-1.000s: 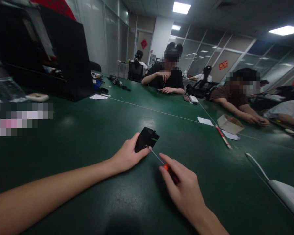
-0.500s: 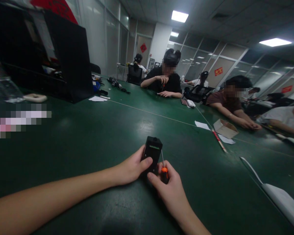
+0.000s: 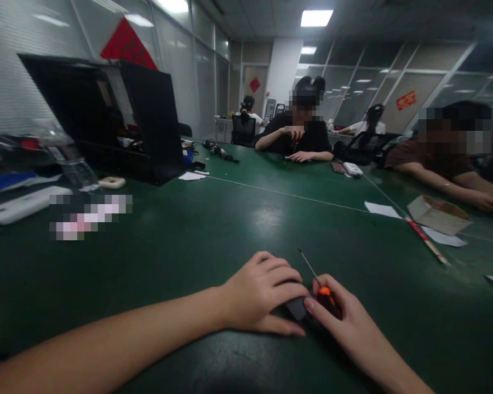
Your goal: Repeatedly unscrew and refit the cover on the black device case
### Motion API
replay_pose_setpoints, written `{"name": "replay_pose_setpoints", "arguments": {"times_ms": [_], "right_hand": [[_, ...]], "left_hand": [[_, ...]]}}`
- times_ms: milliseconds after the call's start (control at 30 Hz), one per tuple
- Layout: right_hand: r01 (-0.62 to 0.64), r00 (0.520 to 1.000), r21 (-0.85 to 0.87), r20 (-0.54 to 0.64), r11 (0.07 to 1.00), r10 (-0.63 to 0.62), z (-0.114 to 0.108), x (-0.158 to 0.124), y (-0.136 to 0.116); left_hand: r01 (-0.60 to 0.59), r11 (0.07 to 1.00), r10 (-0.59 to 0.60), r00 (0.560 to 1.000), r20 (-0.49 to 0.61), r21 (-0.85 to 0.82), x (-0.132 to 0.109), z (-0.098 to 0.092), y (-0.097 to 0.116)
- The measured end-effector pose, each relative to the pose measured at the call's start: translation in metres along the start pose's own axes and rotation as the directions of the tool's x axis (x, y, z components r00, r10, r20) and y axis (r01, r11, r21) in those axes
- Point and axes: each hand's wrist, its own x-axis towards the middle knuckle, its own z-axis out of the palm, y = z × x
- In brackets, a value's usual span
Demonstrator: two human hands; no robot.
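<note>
My left hand (image 3: 263,293) lies over a small dark box-shaped device (image 3: 297,308), fingers across its top and thumb along its near side. Most of the device is hidden beneath that hand; only a smooth grey-black end shows. In my right hand (image 3: 349,320) is a screwdriver (image 3: 324,292) with an orange and black handle. Its thin metal shaft points up and to the left, with the tip free in the air beyond the device. My right thumb touches the device's right end.
Around my hands spreads the green tabletop (image 3: 181,251). A black open case (image 3: 156,126), a water bottle (image 3: 72,158) and a white power strip (image 3: 24,205) stand left. Rightward are a small cardboard box (image 3: 439,214), papers and a red-wrapped stick (image 3: 427,241). Other people sit across the table.
The device has been lowered and turned, so its face with the green strip no longer shows. My left hand has moved on top of it. The screwdriver now tilts left, and the view has swung left.
</note>
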Motion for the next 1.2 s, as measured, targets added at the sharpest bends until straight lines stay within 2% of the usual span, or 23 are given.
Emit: {"name": "replay_pose_setpoints", "arguments": {"times_ms": [133,233,300,367,433,533,600,733,1000,1200], "right_hand": [[0.090,0.993,-0.122,0.089,0.988,-0.080,0.005,-0.001,-0.003],[0.162,0.986,-0.227,0.078,0.960,-0.148,0.005,-0.001,0.004],[0.247,0.969,-0.311,0.053,0.918,-0.243,-0.002,0.001,0.014],[0.384,0.915,-0.438,0.061,0.813,-0.400,-0.015,0.003,0.026],[0.454,0.865,-0.555,0.085,0.697,-0.495,-0.032,0.004,0.033],[0.528,0.816,-0.597,0.160,0.605,-0.555,-0.054,0.002,0.031],[0.568,0.781,-0.619,0.198,0.543,-0.592,-0.061,-0.002,0.023],[0.584,0.772,-0.648,0.257,0.489,-0.581,-0.059,-0.009,0.009],[0.572,0.789,-0.658,0.279,0.489,-0.547,-0.054,-0.012,0.007],[0.584,0.784,-0.633,0.275,0.509,-0.557,-0.054,-0.012,0.004]], "left_hand": [[-0.064,0.970,0.057,0.998,0.035,0.236,0.000,0.007,0.000],[-0.033,0.959,0.024,0.999,0.035,0.283,0.000,0.012,0.000],[-0.005,0.961,-0.004,0.999,0.033,0.278,-0.001,0.012,-0.001],[0.020,0.961,-0.033,0.999,0.039,0.277,-0.001,0.011,-0.002],[0.053,0.959,-0.069,0.996,0.047,0.279,-0.001,0.008,-0.006],[0.132,0.951,-0.153,0.987,0.055,0.279,-0.001,0.002,-0.012],[0.174,0.944,-0.198,0.978,0.059,0.279,-0.001,-0.001,-0.016],[0.195,0.946,-0.216,0.975,0.053,0.259,-0.003,-0.002,-0.020],[0.193,0.955,-0.208,0.977,0.044,0.227,-0.004,-0.002,-0.020],[0.197,0.957,-0.205,0.978,0.019,0.214,-0.003,-0.004,-0.018]]}}
